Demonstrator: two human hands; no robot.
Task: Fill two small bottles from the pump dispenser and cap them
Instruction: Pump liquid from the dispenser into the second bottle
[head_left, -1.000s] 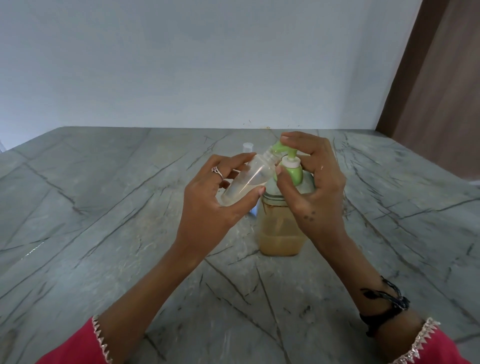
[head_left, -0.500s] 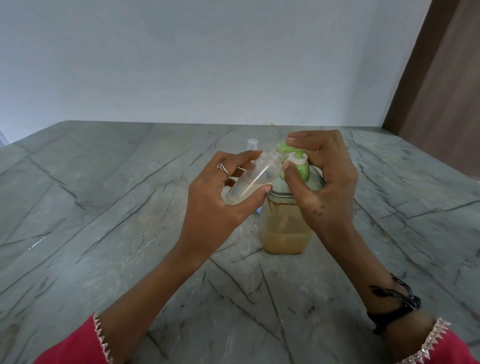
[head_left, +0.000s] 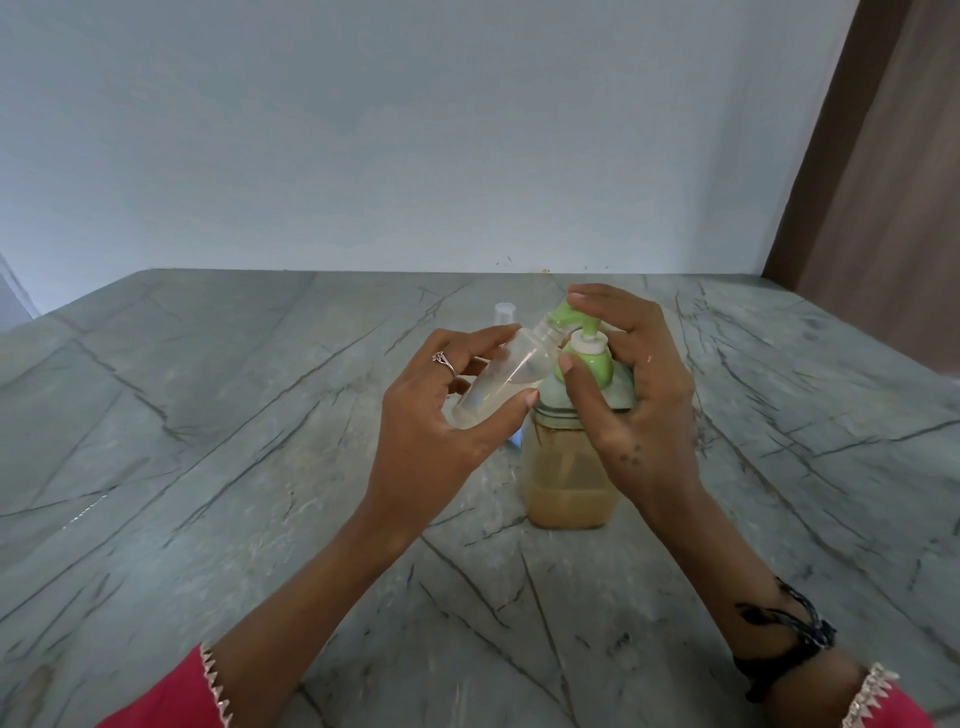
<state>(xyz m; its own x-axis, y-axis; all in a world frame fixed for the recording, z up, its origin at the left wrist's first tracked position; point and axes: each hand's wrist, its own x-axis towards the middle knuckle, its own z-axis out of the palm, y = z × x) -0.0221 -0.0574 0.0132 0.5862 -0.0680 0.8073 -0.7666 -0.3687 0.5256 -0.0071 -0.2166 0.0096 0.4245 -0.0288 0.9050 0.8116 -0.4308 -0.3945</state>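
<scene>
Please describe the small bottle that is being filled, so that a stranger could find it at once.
On the grey stone table stands a pump dispenser with a green head. The small bottle is tilted, mouth at its spout, gripped by the left hand. It alone is clear and off the table.

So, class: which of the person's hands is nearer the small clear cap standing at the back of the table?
Left. The left hand, holding the tilted small bottle, sits just in front of the cap. The right hand, on the pump dispenser, is farther to the cap's right.

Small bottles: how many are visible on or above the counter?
2. One small bottle is tilted in the left hand at the pump spout; another stands behind, mostly hidden. More may be hidden.
</scene>
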